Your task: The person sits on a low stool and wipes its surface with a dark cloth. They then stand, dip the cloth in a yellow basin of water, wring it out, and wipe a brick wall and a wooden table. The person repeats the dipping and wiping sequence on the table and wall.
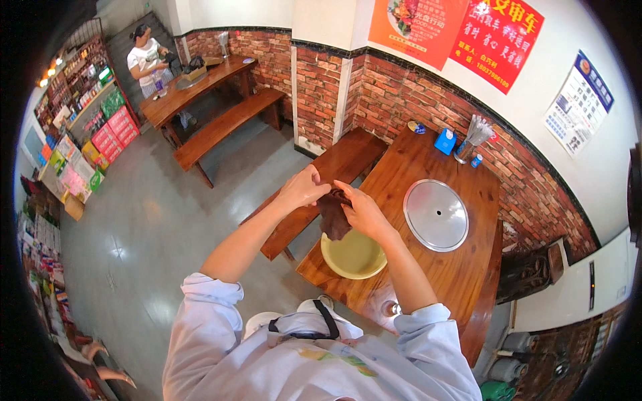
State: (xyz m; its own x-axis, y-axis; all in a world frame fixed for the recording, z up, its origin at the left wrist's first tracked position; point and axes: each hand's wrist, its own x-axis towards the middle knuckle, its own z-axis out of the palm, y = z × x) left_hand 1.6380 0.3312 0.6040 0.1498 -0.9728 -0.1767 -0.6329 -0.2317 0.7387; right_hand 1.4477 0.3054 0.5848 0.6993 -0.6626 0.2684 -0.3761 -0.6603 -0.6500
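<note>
Between my two hands hangs a dark brown cloth (335, 220), gathered at its top. My left hand (303, 188) pinches it from the left with bent fingers. On the other side, my right hand (365, 209) grips the cloth with thumb and fingers. Below the hanging end is a round yellow basin (354, 260), which stands on the left edge of a wooden table (426, 280). The cloth's lower end overlaps the basin's far rim in view; whether it touches the rim I cannot tell. What liquid the basin may hold is unclear.
A round metal lid (436, 215) is set in the tabletop. Near the brick wall (421, 100) stand a blue box (445, 141), a utensil holder (471, 140) and a small blue can (476, 161). A wooden bench (346, 160) runs alongside. Another person (150, 62) stands at a farther table (220, 75).
</note>
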